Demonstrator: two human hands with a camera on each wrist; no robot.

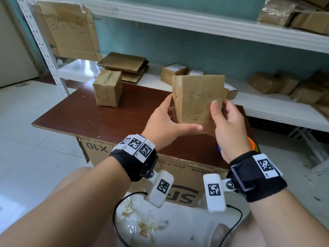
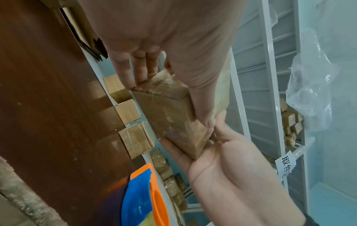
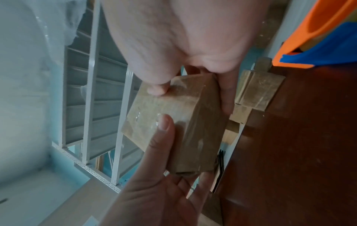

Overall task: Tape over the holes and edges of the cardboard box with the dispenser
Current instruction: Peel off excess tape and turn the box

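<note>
Both hands hold the small brown cardboard box [image 1: 197, 102], glossy with clear tape, lifted above the far right part of the dark red-brown wooden tabletop [image 1: 99, 118]. Our left hand [image 1: 166, 122] cups its left side, thumb stretched along the near bottom edge and fingers behind; our right hand [image 1: 226, 125] pinches the right edge, thumb pressed flat on the face turned towards us. The orange and blue tape dispenser [image 2: 142, 197] lies on the near right of the tabletop, below the right wrist, with neither hand on it. We judge this step to be an inspection: turn the box slowly, face by face, and look for any uncovered seam or hole before reaching down for the dispenser. Both wrists are raised and bent inwards, palms facing each other. A second taped brown box [image 1: 107, 88] stands well apart on the far left.
</note>
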